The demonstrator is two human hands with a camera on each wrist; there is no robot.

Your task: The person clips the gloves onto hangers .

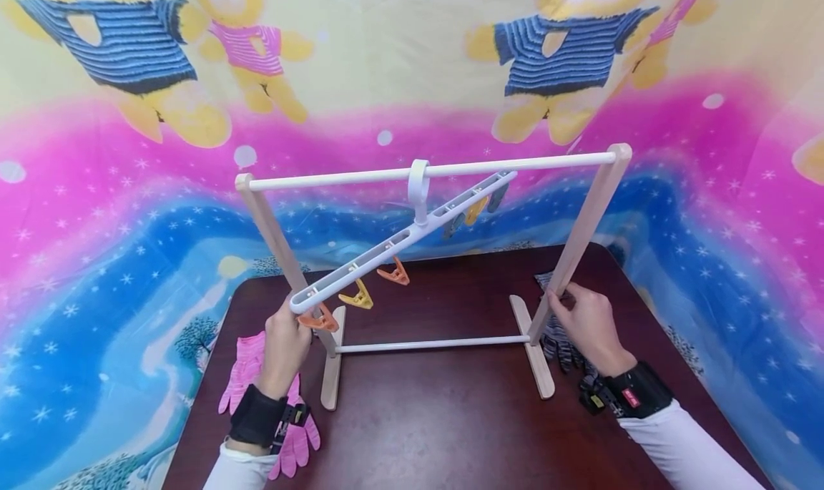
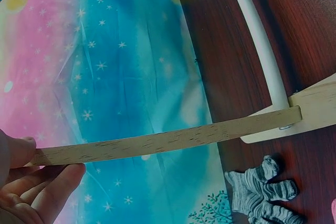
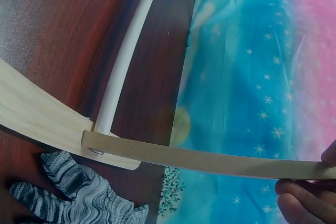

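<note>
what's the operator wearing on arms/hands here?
Bare hands, no gloves. Left hand and right hand each have a black wrist strap carrying a small camera unit; the right strap shows a red label. White long sleeves on both arms.

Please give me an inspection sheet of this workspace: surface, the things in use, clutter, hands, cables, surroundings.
Surface: dark brown table.
Things in use: wooden drying rack stands upright; white clip hanger hangs tilted from its top rail, with orange and yellow clips.
Clutter: pink glove by the left foot; grey striped glove by the right foot.
Hands: left hand grips the left post; right hand grips the right post.
Cables: nothing seen.
Surroundings: teddy-bear cloth behind.
</note>
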